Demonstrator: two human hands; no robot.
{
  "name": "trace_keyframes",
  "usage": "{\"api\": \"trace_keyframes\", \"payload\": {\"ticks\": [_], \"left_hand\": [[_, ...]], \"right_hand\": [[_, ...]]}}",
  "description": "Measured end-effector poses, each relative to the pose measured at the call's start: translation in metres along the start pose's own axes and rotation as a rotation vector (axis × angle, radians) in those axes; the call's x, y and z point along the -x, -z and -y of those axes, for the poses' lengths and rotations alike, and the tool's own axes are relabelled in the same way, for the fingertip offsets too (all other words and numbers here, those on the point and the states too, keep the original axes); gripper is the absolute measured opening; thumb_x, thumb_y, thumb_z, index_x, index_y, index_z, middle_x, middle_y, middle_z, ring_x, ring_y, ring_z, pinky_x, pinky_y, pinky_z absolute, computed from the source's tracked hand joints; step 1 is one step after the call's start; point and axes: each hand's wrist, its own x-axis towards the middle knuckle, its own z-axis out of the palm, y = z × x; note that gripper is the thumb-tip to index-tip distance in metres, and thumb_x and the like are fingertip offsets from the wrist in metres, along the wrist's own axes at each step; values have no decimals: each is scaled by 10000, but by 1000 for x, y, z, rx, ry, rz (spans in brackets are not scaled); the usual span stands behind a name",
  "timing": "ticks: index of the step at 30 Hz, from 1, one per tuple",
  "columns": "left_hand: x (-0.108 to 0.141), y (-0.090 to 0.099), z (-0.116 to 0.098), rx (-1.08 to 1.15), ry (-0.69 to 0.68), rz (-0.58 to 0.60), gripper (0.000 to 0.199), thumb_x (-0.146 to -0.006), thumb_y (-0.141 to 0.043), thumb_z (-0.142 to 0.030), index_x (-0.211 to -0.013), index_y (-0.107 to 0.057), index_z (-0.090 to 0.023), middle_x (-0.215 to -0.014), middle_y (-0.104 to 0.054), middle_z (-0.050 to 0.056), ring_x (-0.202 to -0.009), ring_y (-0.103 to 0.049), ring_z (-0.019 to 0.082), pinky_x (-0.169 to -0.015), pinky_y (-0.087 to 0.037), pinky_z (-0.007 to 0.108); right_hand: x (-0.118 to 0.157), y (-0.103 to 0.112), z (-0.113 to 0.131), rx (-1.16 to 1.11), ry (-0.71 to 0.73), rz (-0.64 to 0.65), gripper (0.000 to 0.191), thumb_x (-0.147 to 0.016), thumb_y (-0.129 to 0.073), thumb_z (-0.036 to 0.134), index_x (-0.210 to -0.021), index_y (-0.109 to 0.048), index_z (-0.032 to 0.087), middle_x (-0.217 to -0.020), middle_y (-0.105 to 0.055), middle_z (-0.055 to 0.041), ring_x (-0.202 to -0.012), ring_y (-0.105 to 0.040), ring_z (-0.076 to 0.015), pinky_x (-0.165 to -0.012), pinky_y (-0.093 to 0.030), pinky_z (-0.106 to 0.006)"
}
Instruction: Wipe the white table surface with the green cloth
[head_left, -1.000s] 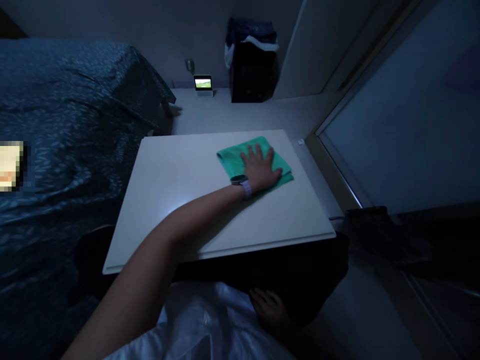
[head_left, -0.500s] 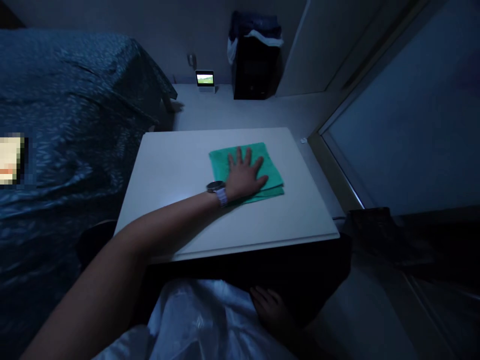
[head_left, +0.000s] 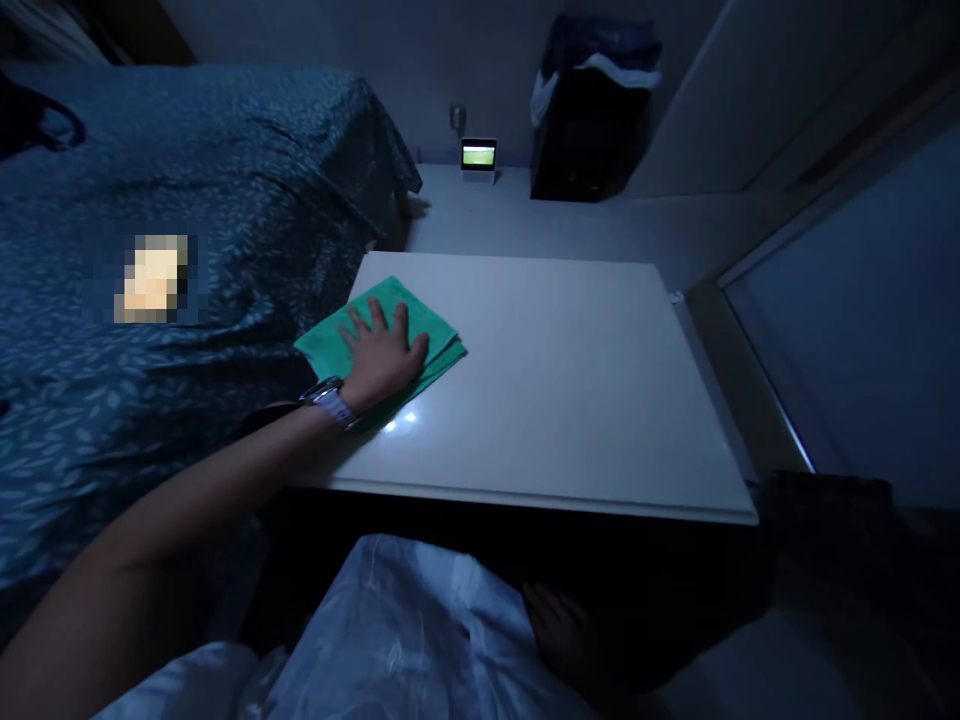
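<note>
Left hand (head_left: 382, 362) slid left, flat on green cloth (head_left: 437, 340), white panel (head_left: 555, 380)

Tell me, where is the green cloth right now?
In the head view, the green cloth lies under the left hand, at the left edge of the white board, right beside the blue patterned bedspread.

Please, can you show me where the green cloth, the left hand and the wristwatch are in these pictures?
Green cloth (head_left: 439, 340): head view, on its right part, beside the thumb.
Left hand (head_left: 382, 362): head view, on the back of the hand.
Wristwatch (head_left: 328, 402): head view, on the watch's band.
</note>
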Motion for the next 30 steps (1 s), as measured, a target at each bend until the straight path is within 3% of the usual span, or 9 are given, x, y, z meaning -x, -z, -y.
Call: {"api": "trace_keyframes", "payload": {"ticks": [3,7,13,17,20,23,27,30], "left_hand": [[-6,-2,-44,7,-59,29,829,-1126,-340,-595,-1804,-247,-126,-1843,-87,252,-1687,-60,561,-1328,-122,768],[-8,-7,-120,73,-221,44,816,-1118,-389,-581,-1797,-279,-142,-1844,-93,247,-1695,-38,546,-1339,-74,750],[11,-24,-238,141,-529,77,813,-1099,-481,-571,-1783,-339,-156,-1841,-112,245,-1699,-46,535,-1348,-64,725],[27,-30,-278,128,-808,128,757,-1110,-484,-568,-1787,-346,-259,-1846,-110,220,-1700,-54,531,-1333,-50,734],[33,-29,-277,80,-1022,198,740,-1112,-492,-596,-1784,-338,-328,-1853,-82,196,-1705,-20,521,-1335,-24,723],[34,-28,-254,72,-1097,200,732,-1109,-511,-602,-1774,-360,-336,-1851,-85,200,-1703,-14,524,-1335,-44,720],[28,-28,-203,108,-1009,164,735,-1101,-533,-598,-1764,-390,-315,-1846,-99,210,-1701,-16,527,-1327,-47,744],[17,-23,-151,98,-857,136,749,-1092,-555,-592,-1764,-394,-304,-1846,-102,206,-1698,-31,531,-1321,-47,759]], "right_hand": [[2,-3,-1,-17,-1,-23,394,-906,-514,74,-1142,-772,256,-1113,-838,-40,-1060,-706,-179,-1012,-427,-316],[6,-4,-2,1,23,9,423,-906,-498,73,-1176,-776,243,-1121,-834,-51,-1081,-703,-193,-1026,-425,-330],[6,1,0,80,43,98,406,-929,-546,122,-1226,-789,254,-1202,-822,-41,-1132,-701,-175,-1055,-441,-314],[4,6,5,78,-11,128,374,-950,-557,139,-1189,-816,265,-1215,-825,-32,-1117,-720,-198,-1004,-495,-328],[6,5,6,75,-18,172,389,-964,-540,137,-1204,-819,263,-1236,-822,-40,-1120,-729,-215,-978,-510,-343],[9,3,5,99,11,207,414,-939,-542,117,-1215,-815,261,-1234,-821,-48,-1128,-722,-202,-991,-498,-335],[4,6,3,87,-9,175,432,-909,-557,105,-1201,-827,275,-1215,-829,-29,-1115,-718,-189,-1014,-488,-318],[-1,10,2,69,-16,158,443,-875,-566,92,-1156,-844,291,-1179,-837,-13,-1082,-730,-189,-987,-508,-307]]}}
